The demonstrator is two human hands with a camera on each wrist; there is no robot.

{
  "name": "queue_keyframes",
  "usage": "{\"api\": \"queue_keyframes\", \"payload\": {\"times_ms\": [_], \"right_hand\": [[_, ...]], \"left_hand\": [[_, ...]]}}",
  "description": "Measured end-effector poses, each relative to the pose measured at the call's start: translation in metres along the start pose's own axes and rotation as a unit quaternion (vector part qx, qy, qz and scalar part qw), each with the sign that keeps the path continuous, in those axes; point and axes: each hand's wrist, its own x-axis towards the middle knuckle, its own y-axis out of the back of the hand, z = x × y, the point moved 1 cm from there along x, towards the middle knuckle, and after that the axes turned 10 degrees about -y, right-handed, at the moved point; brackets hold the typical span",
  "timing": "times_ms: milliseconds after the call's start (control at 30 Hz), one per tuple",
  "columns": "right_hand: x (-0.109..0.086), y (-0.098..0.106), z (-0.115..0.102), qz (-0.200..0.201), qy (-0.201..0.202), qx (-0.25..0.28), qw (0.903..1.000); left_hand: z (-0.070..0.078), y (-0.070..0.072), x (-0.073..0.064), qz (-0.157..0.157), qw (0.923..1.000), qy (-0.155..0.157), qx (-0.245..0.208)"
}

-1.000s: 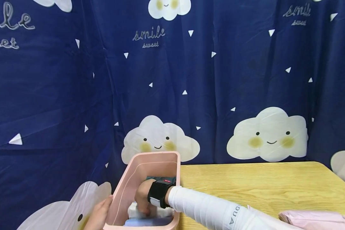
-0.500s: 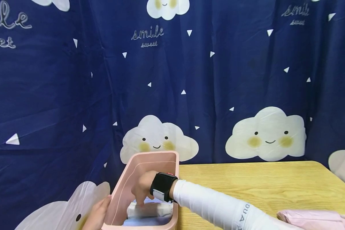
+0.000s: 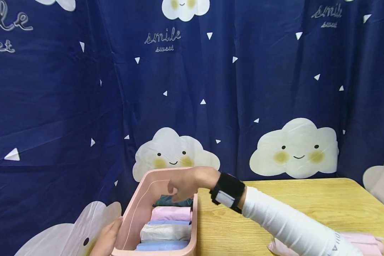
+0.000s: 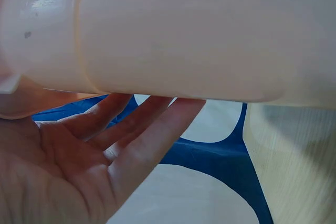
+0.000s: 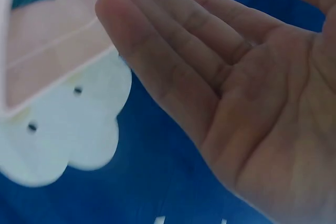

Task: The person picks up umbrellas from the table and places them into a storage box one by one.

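A pink plastic bin (image 3: 132, 213) at the table's left end holds a row of folded cloths. They are dark teal (image 3: 169, 201), pink (image 3: 171, 213), white (image 3: 165, 232) and light blue (image 3: 161, 245), with another blue strip between the pink and the white. My left hand (image 3: 108, 237) is at the bin's left side; in the left wrist view its nearly straight fingers (image 4: 152, 137) touch the outer wall. Over the bin's right rim hovers my right hand (image 3: 192, 181), above the cloths. The right wrist view shows its palm bare and fingers (image 5: 163, 66) extended, holding nothing.
A wooden table (image 3: 262, 209) stretches right of the bin. On its near right part lies a pink folded bundle (image 3: 360, 241), partly behind my right forearm. A navy curtain (image 3: 236, 99) with clouds hangs behind and at the left.
My right hand has risen out of the bin and moved right, leaving the folded cloths inside and uncovering the pink one. The left hand stays at the bin's side.
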Motion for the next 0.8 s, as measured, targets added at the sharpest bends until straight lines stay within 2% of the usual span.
{"api": "queue_keyframes", "payload": {"times_ms": [67, 167, 333, 600, 667, 800], "right_hand": [[-0.014, -0.002, 0.019, 0.002, -0.020, 0.020, 0.9996], [-0.034, -0.012, 0.049, 0.009, -0.044, 0.019, 0.9988], [-0.069, -0.041, 0.098, 0.031, -0.060, 0.007, 0.9977], [-0.126, -0.119, 0.174, 0.057, -0.097, 0.089, 0.9897], [-0.137, -0.140, 0.191, 0.086, -0.085, 0.083, 0.9892], [-0.155, -0.181, 0.213, 0.146, -0.093, 0.052, 0.9835]], "left_hand": [[0.000, 0.000, 0.000, 0.001, 1.0000, -0.002, 0.001], [0.000, 0.000, 0.001, 0.001, 1.0000, -0.006, 0.003], [0.000, 0.000, 0.001, 0.004, 1.0000, -0.009, -0.001], [0.001, -0.001, -0.001, -0.001, 0.9997, 0.002, -0.025], [0.002, -0.001, -0.001, -0.001, 0.9996, 0.006, -0.027], [0.002, -0.002, -0.001, 0.005, 0.9991, 0.016, -0.039]]}}
